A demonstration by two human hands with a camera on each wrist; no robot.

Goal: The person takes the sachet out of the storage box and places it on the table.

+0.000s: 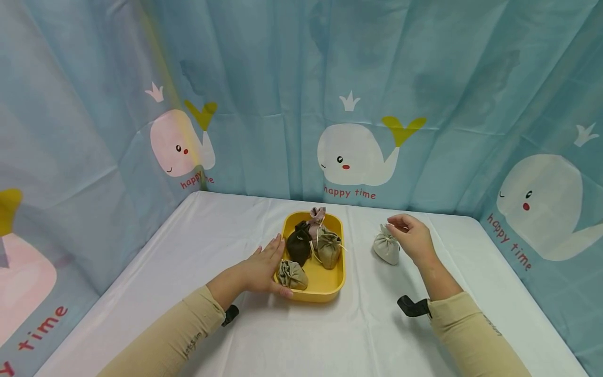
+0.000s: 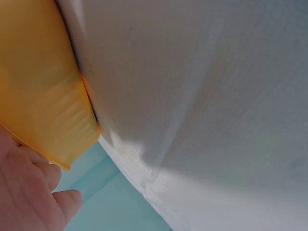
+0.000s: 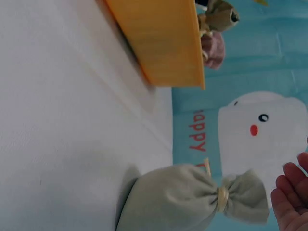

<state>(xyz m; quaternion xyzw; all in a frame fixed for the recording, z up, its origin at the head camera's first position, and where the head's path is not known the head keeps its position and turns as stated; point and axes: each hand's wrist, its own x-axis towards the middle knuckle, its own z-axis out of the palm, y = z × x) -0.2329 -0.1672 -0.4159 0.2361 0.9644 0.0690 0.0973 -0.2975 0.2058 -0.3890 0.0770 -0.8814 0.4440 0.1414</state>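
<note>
A pale grey drawstring pouch (image 1: 387, 248) stands on the table to the right of a yellow tray (image 1: 325, 294). My right hand (image 1: 414, 238) is at its gathered top; in the right wrist view the loosely bent fingers (image 3: 288, 192) appear just beyond the cloth, not gripping it. Against the tray's left side lies my left hand (image 1: 261, 267), fingers extended along the rim and thumb at the near left corner. Inside the tray are a dark brown pouch (image 1: 298, 246), an olive pouch (image 1: 328, 249), a pink pouch (image 1: 316, 220) and a beige pouch (image 1: 293, 276).
White cloth (image 1: 226, 225) covers the table. Behind and on both sides hangs a blue curtain (image 1: 264, 104) printed with whales. Black wrist mounts (image 1: 412, 307) stick out from beside the sleeves.
</note>
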